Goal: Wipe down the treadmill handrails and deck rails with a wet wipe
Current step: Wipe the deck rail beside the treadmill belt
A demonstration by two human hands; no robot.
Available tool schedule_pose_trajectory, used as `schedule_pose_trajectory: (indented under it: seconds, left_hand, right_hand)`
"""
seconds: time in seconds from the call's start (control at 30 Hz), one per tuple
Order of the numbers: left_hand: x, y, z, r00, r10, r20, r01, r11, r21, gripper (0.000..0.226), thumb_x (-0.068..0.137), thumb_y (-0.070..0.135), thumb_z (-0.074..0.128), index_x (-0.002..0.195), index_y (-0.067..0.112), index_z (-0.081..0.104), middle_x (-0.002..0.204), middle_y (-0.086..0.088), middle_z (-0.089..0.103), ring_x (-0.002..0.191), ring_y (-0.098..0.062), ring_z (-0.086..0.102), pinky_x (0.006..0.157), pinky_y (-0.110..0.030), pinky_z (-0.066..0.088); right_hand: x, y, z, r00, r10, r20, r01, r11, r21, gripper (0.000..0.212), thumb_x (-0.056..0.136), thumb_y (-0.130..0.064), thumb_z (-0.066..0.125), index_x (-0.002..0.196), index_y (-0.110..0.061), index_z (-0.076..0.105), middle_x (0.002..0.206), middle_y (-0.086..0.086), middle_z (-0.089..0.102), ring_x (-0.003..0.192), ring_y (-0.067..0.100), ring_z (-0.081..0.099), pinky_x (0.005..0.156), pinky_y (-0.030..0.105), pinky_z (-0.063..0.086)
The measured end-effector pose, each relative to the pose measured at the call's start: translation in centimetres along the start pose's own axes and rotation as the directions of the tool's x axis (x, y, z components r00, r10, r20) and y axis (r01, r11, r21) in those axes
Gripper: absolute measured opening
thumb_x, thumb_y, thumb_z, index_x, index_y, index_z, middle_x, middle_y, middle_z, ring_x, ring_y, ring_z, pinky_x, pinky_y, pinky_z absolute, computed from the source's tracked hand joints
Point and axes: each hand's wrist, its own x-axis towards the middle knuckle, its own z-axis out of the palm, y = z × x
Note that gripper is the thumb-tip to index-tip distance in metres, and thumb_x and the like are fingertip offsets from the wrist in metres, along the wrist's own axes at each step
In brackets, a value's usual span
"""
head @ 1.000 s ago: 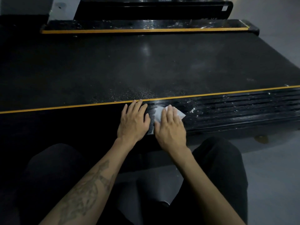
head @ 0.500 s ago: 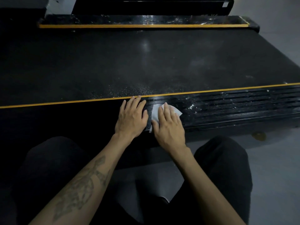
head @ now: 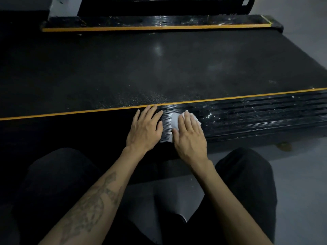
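The right hand (head: 190, 137) lies flat on the wipe (head: 175, 121), its fingers (head: 182, 121) straight and close together, pressing the white sheet onto the ribbed near rail (head: 256, 117) of the treadmill. The wipe sits about midway along that rail, just below the yellow stripe (head: 70, 112), with its corners showing at both sides of the fingers. The left hand (head: 144, 128) rests flat on the rail just beside it, fingers slightly spread, holding nothing and likely bracing the body.

The step in hand looks like a pass along the near rail. To the right of the wipe the ribs gleam wet and carry white specks; to the left the rail is too dark to judge. To do this well, keep the palm low and the pressure even, so the sheet is pushed into the grooves instead of skating over the rib tops. Stroke along the ribs, not across them, since crosswise strokes would snag the sheet and leave lint. The specks suggest the wipe may be shedding or pushing grit, so fold it to a fresh face before going on. Keep the edge of the sheet off the belt (head: 159, 68), which is dusty near the stripe. The far rail (head: 159, 22) shines with streaks, so it seems to have been wetted already.
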Motion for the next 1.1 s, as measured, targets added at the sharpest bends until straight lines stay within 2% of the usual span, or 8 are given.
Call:
schedule_pose_trajectory:
  seconds: [0.17, 0.33, 0.47, 0.53, 0.67, 0.9, 1.0, 1.1]
  left_hand:
    - [0.0, 0.1, 0.1, 1.000, -0.005, -0.014, 0.005, 1.000, -0.005, 0.046, 0.103, 0.029, 0.050, 0.148, 0.017, 0.055, 0.159, -0.005, 0.045, 0.152, -0.023, 0.032, 0.125, -0.048, 0.021]
    - [-0.1, 0.0, 0.1, 1.000, 0.001, -0.022, -0.001, 1.000, -0.013, 0.046, 0.103, 0.028, 0.051, 0.147, 0.016, 0.056, 0.158, -0.006, 0.046, 0.152, -0.023, 0.033, 0.125, -0.048, 0.022]
    - [-0.1, -0.1, 0.2, 0.999, 0.010, -0.030, -0.010, 1.000, -0.017, 0.045, 0.101, 0.028, 0.055, 0.145, 0.014, 0.057, 0.156, -0.007, 0.049, 0.150, -0.025, 0.036, 0.125, -0.049, 0.024]
    - [-0.1, 0.0, 0.2, 0.999, 0.008, -0.034, -0.008, 1.000, -0.019, 0.045, 0.101, 0.027, 0.056, 0.143, 0.013, 0.058, 0.155, -0.008, 0.050, 0.150, -0.026, 0.037, 0.124, -0.049, 0.024]
    - [-0.1, 0.0, 0.1, 1.000, 0.006, -0.023, -0.007, 1.000, -0.018, 0.045, 0.102, 0.029, 0.054, 0.144, 0.014, 0.058, 0.156, -0.007, 0.048, 0.150, -0.025, 0.036, 0.125, -0.048, 0.023]
    - [-0.1, 0.0, 0.3, 0.999, 0.005, -0.036, -0.005, 1.000, -0.012, 0.045, 0.101, 0.029, 0.055, 0.143, 0.013, 0.058, 0.155, -0.008, 0.050, 0.149, -0.025, 0.038, 0.125, -0.049, 0.024]
    - [-0.1, 0.1, 0.3, 1.000, 0.000, -0.025, 0.000, 1.000, -0.016, 0.045, 0.102, 0.029, 0.054, 0.143, 0.013, 0.058, 0.155, -0.008, 0.049, 0.150, -0.026, 0.037, 0.125, -0.049, 0.024]
    - [0.1, 0.3, 0.1, 1.000, -0.009, -0.007, 0.009, 1.000, -0.009, 0.044, 0.102, 0.029, 0.054, 0.143, 0.014, 0.058, 0.155, -0.009, 0.049, 0.149, -0.027, 0.037, 0.125, -0.049, 0.024]
  right_hand:
    - [-3.0, -2.2, 1.0, 0.993, 0.072, -0.094, -0.063, 0.993, 0.100, 0.062, 0.109, -0.037, 0.037, 0.155, 0.005, 0.034, 0.165, 0.026, 0.024, 0.156, 0.035, 0.021, 0.126, 0.045, 0.023]
    - [-1.1, -0.8, 0.3, 0.999, -0.020, -0.035, 0.021, 0.999, 0.038, 0.064, 0.111, -0.043, 0.026, 0.161, -0.004, 0.023, 0.170, 0.016, 0.012, 0.159, 0.025, 0.008, 0.129, 0.037, 0.008]
    - [-3.0, -1.2, 0.7, 0.991, 0.092, -0.096, -0.084, 0.993, 0.078, 0.067, 0.109, -0.042, 0.024, 0.157, 0.005, 0.029, 0.166, 0.025, 0.021, 0.157, 0.034, 0.017, 0.126, 0.044, 0.020]
    - [-3.8, -2.4, 1.1, 0.995, 0.040, -0.090, -0.033, 0.996, 0.086, 0.068, 0.108, -0.041, 0.021, 0.156, 0.006, 0.031, 0.165, 0.026, 0.023, 0.156, 0.036, 0.020, 0.126, 0.045, 0.023]
    - [-2.6, -1.7, 0.7, 0.995, -0.094, -0.044, 0.097, 0.993, 0.060, 0.058, 0.113, -0.036, 0.025, 0.160, -0.003, 0.026, 0.169, 0.016, 0.014, 0.159, 0.026, 0.009, 0.128, 0.039, 0.011]
    - [-4.8, -2.1, 0.8, 0.992, 0.095, -0.086, -0.087, 0.992, 0.096, 0.063, 0.110, -0.038, 0.031, 0.155, 0.006, 0.033, 0.165, 0.026, 0.023, 0.156, 0.036, 0.018, 0.126, 0.045, 0.021]
    - [-3.9, -2.0, 0.6, 1.000, -0.009, -0.006, 0.010, 0.999, 0.035, 0.069, 0.110, -0.045, 0.018, 0.161, 0.001, 0.017, 0.169, 0.022, 0.007, 0.159, 0.030, 0.003, 0.128, 0.040, 0.009]
    - [-3.3, 0.0, 0.1, 1.000, 0.004, 0.014, -0.004, 1.000, -0.014, 0.069, 0.111, -0.046, 0.015, 0.162, -0.001, 0.009, 0.170, 0.019, -0.002, 0.159, 0.027, -0.005, 0.128, 0.039, 0.004]
